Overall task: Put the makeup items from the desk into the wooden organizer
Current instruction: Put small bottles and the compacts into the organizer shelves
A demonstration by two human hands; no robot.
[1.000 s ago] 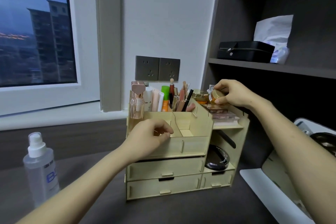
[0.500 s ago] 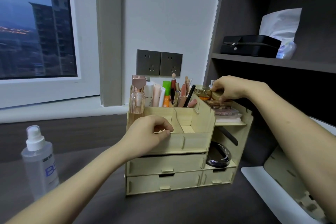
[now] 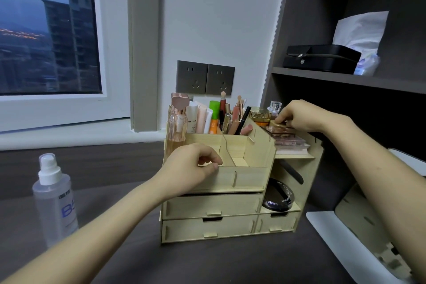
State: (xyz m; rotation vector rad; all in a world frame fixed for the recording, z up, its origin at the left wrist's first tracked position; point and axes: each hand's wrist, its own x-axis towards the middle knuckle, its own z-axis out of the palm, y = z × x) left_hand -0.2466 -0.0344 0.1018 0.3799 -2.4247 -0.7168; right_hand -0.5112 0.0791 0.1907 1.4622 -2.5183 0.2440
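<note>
One wooden organizer (image 3: 239,175) stands on the dark desk (image 3: 207,260), showing three drawers. One spray bottle (image 3: 54,198) stands well to its left. Left hand (image 3: 191,168) grips the front tray wall, fingers curled. Right hand (image 3: 302,115) pinches one small gold jar (image 3: 277,124), apparently resting on stacked palettes (image 3: 288,139).

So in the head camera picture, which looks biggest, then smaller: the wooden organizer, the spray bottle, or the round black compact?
1. wooden organizer
2. spray bottle, though it sits nearer the camera, which makes it look bigger
3. round black compact
</note>
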